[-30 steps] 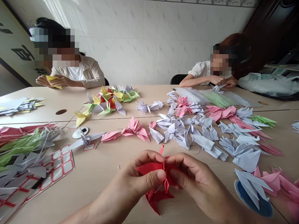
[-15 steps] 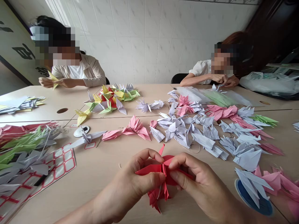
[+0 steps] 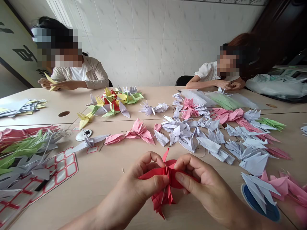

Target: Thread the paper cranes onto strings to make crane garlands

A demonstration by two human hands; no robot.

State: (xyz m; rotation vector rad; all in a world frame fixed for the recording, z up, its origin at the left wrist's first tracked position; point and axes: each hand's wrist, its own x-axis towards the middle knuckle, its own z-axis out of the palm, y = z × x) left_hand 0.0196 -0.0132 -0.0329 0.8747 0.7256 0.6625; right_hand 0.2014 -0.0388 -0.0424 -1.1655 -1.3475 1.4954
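Note:
A red origami crane point(image 3: 176, 182) is spread between my two hands, low in the middle of the view. My left hand point(image 3: 144, 185) pinches its left wing, thumb near the centre fold and fingers partly behind. My right hand point(image 3: 198, 179) grips the right wing between thumb and forefinger. Below them, more folded red paper point(image 3: 158, 201) hangs down or lies on the table, with a thin pale string across it. In front of my hands lie pink paper cranes point(image 3: 140, 131) and a heap of white paper cranes point(image 3: 177, 131).
Two people sit across the table point(image 3: 103, 179); one holds folded yellow paper point(image 3: 52, 83). Multicoloured cranes point(image 3: 112, 102) lie at the back. Green cranes point(image 3: 21, 147) and red-bordered label sheets point(image 3: 66, 166) are left. A blue spool point(image 3: 268, 210) lies right, under white paper.
My right thumb and fingers have shifted slightly on the red crane's right wing, while my left hand stays nearly in place. The left co-worker's yellow paper has tilted lower.

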